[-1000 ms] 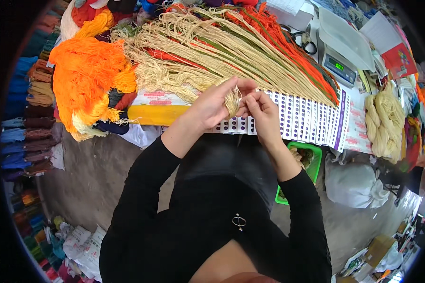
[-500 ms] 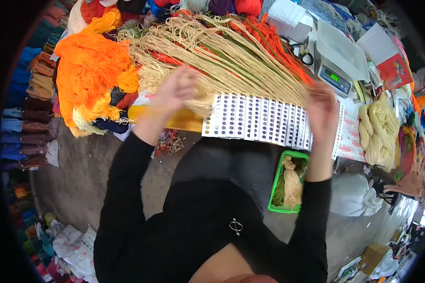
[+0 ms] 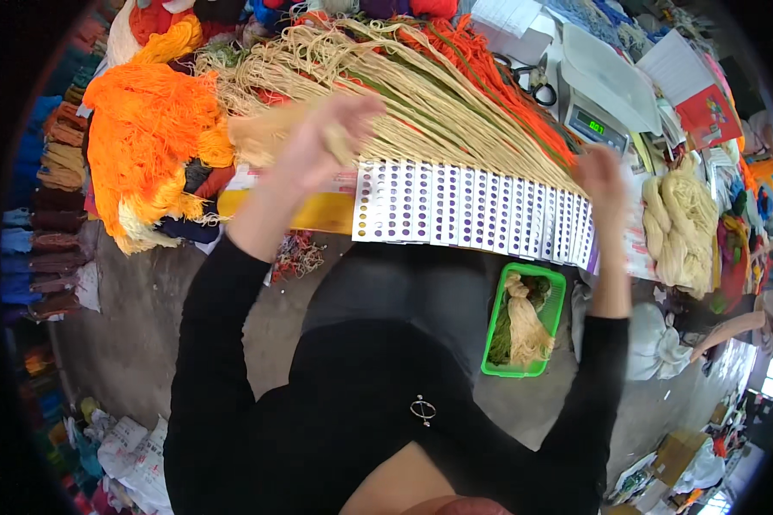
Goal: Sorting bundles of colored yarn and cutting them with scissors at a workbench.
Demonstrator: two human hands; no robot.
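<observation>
Left hand point(image 3: 333, 137) at eleven o'clock, fingers clamped on beige yarn point(image 3: 340, 145); right hand point(image 3: 604, 178) at two, blurred, fingers impossible to tell; dotted cards point(image 3: 477, 209) between

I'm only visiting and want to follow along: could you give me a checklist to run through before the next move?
1. Left grip closed firmly on the pale yarn: cannot tell; yarn shows at the palm, but the fingers blur.
2. Right grip holding strands: cannot tell; it is blurred.
3. Lower rows of the dotted cards uncovered: ok.
4. Scissors apart from both hands: ok; they lie near the scale.
5. Scale display on: ok; it glows green.
6. Green basket upright: ok; yarn lies inside.
</observation>
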